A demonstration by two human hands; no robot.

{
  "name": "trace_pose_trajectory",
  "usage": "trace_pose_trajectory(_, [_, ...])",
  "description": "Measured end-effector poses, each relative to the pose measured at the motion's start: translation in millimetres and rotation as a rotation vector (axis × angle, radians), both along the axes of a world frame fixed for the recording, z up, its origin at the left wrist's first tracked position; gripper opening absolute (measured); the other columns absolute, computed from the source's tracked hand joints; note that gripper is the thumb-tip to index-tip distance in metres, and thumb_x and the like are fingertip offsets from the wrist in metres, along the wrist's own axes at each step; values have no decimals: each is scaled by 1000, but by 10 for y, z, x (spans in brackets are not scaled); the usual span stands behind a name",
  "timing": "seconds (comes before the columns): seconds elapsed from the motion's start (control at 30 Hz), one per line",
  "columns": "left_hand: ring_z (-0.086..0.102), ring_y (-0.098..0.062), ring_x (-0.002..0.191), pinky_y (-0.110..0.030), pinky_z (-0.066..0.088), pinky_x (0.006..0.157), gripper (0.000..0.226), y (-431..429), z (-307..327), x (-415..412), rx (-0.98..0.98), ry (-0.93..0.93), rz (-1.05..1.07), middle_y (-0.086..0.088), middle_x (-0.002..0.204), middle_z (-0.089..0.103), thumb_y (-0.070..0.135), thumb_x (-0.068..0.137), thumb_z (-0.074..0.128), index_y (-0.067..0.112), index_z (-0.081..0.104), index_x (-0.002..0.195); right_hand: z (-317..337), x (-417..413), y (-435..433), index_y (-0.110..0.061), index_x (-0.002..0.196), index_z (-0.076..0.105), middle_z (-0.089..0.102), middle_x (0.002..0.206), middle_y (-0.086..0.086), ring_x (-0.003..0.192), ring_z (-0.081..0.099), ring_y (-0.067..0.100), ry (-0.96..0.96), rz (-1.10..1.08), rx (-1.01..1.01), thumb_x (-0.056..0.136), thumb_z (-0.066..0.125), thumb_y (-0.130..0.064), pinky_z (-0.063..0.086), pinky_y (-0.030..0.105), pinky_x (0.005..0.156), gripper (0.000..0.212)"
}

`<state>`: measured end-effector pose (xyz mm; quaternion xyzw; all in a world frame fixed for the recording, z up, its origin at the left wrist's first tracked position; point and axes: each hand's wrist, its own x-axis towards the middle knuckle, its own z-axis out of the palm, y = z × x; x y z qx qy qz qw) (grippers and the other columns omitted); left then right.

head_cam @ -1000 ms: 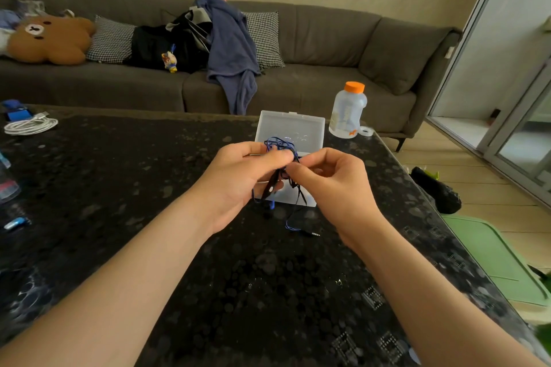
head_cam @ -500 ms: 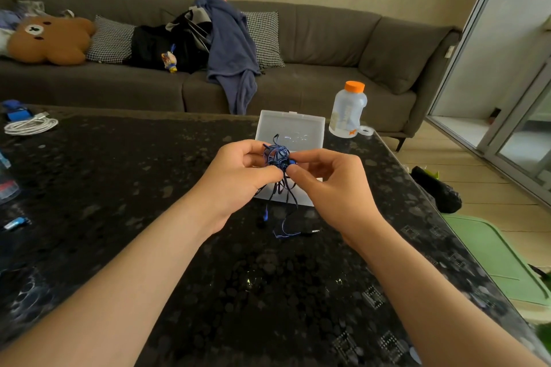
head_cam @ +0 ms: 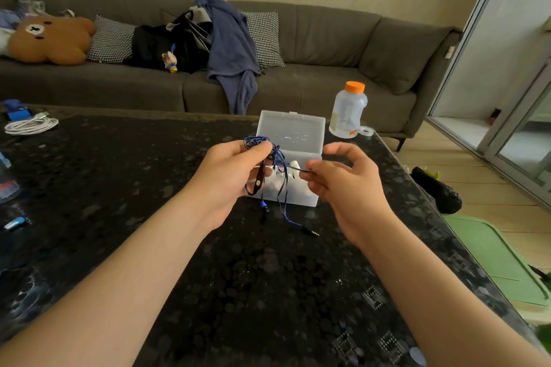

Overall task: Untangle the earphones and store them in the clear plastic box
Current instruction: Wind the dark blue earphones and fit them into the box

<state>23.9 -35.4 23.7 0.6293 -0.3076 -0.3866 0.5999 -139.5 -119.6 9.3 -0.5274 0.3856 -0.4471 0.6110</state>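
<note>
Early going! Left hand (head_cam: 226, 179) gripped the earphones (head_cam: 257, 142), a knotted bundle; right hand (head_cam: 343, 185) pinched one strand. Box (head_cam: 291, 127) stood open; untangling and storing both remained.

The left arm (head_cam: 134, 271) and right arm (head_cam: 417, 277) are bare as far as the view reaches. The left hand (head_cam: 226, 179) and right hand (head_cam: 346, 188) are bare too, fingers and wrists alike.

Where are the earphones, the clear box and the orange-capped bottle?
earphones (head_cam: 254, 140): head view, blue cable tangle
clear box (head_cam: 290, 129): head view, raised lid
orange-capped bottle (head_cam: 347, 113): head view, translucent body
</note>
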Motion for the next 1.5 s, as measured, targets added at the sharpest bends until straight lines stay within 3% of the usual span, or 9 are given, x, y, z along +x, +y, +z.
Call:
trace_pose_trajectory(0.17, [75, -16, 98, -41, 59, 93, 15, 45, 0, 17, -40, -128, -40, 2, 96, 82, 31, 100, 72, 22, 82, 108, -33, 12, 53, -26, 94, 80, 78, 91, -2, 90, 75, 19, 346, 47, -195, 93, 67, -6, 67, 41, 77, 24])
trace_pose_trajectory(0.3, [77, -11, 91, -29, 59, 80, 17, 64, -4, -2, -90, -235, 13, 6, 92, 82, 31, 95, 79, 23, 80, 109, -3, 47, 111, -23, 95, 80, 77, 94, -4, 86, 71, 11, 302, 134, -276, 89, 75, -16, 57, 19, 69, 10])
trace_pose_trajectory(0.47, [78, -9, 91, -29, 59, 82, 26, 78, -1, 5, -107, -287, -17, 6, 94, 82, 33, 89, 83, 22, 80, 112, -37, 74, 104, -25, 91, 80, 80, 93, -9, 96, 76, 13, 347, 162, -354, 83, 89, -42, 64, 35, 85, 20])
trace_pose_trajectory(0.73, [75, -16, 109, -44, 57, 105, 24, 6, -19, 60, -59, -176, -149, 3, 110, 81, 11, 102, 68, 18, 76, 123, -44, 77, 62, -12, 101, 72, 80, 86, 2, 85, 78, 19, 315, 112, -278, 100, 65, -13, 66, 37, 82, 7])
trace_pose_trajectory(0.83, [76, -18, 107, -45, 60, 101, 29, -29, -55, 56, -85, -159, -98, 0, 112, 80, 6, 101, 68, 14, 72, 129, -15, 88, 70, -7, 105, 70, 80, 88, 8, 86, 79, 21, 283, 152, -229, 103, 61, -9, 65, 31, 76, 10])
trace_pose_trajectory(1.0, [71, -12, 93, -32, 60, 82, 27, -58, -85, 34, -110, -184, -51, 0, 101, 78, 7, 104, 64, 16, 72, 128, -31, 126, 85, -1, 104, 65, 76, 102, 23, 92, 79, 32, 292, 294, -119, 107, 50, -16, 65, 47, 89, 22])
trace_pose_trajectory(1.1, [67, -4, 76, -29, 51, 71, 27, -43, -60, -9, -95, -208, -101, 5, 94, 77, 10, 106, 59, 18, 71, 129, -12, 130, 111, 0, 110, 60, 78, 101, 16, 83, 80, 29, 322, 338, -107, 109, 49, -18, 63, 38, 76, 21])
trace_pose_trajectory(1.3, [69, -14, 103, -33, 54, 81, 32, -46, -65, 23, -30, -342, -97, 10, 112, 75, 16, 104, 67, 27, 70, 133, -38, 160, 137, -10, 107, 64, 78, 95, 4, 77, 78, 18, 375, 207, -178, 106, 53, -18, 56, 32, 68, 13])
trace_pose_trajectory(1.5, [69, -14, 115, -47, 52, 111, 51, -10, -96, 114, -35, -398, -149, 11, 113, 78, 0, 86, 80, 26, 72, 130, -29, 111, 80, -8, 106, 74, 75, 104, 19, 87, 71, 18, 233, 197, -57, 105, 60, -22, 57, 31, 75, 21])
